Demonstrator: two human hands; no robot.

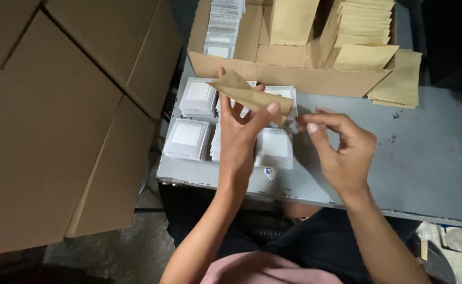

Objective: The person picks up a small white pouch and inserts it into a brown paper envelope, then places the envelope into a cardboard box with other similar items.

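Large closed cardboard carton (pixel 57 121): plain brown, fills the left of the view, standing beside the table.

Grey table (pixel 425 158): flat metal top, a small round coloured sticker (pixel 270 172) near its front edge.

Open cardboard box (pixel 294 73): brown, at the far edge of the table, flaps up. Left compartment holds a row of white square packets (pixel 223 26) stood on edge; right compartment holds a fanned stack of tan paper envelopes (pixel 365 26), with more tan envelopes (pixel 402 84) lying outside the box's right corner.

Stacks of white square packets (pixel 189 139): clear-wrapped, each with a pale square centre, set in rows on the table in front of the box, beneath the hands.

Left hand (pixel 239 139): raised over the packet stacks, palm toward the camera. Thumb and fingers are clamped on a tan envelope (pixel 249 94), the thumb tip pressed on its right end, fingers behind it.

Right hand (pixel 341 150): just right of the envelope, over the table. Thumb and forefinger are pinched together close to the envelope's right end; whether they touch it or grip something small cannot be told. Other fingers loosely curled.

Tan envelope: flat, tilted, held above the packet stacks just in front of the open box.
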